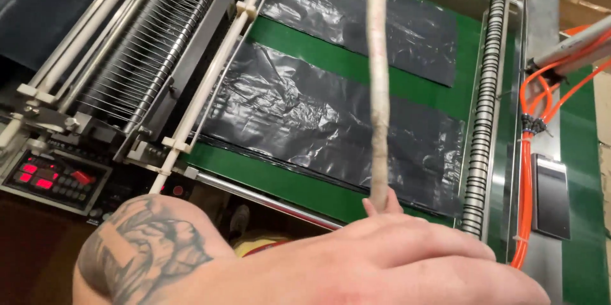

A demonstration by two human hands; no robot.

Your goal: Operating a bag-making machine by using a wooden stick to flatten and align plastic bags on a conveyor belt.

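Gripping a thin pale stick (379,88) near its lower end, one hand (407,248) fills the bottom of the head view, its fingers curled shut around the shaft, which rises nearly upright and leaves the top of the frame; which of the person's two hands this is cannot be told for sure, though the tattooed forearm (143,251) comes in from the lower left, and no second hand shows. Behind the stick a green conveyor belt (356,69) carries two flat black plastic bags, the nearer bag (305,120) lying crinkled just beyond the fingers and the farther bag (369,18) set apart from it by a bare green strip. A coiled spring roller (485,101) runs along the belt's right edge, orange cables (526,171) hang beside it, and a control panel with red lights (48,181) sits at the left, below a row of fine wires (146,44)
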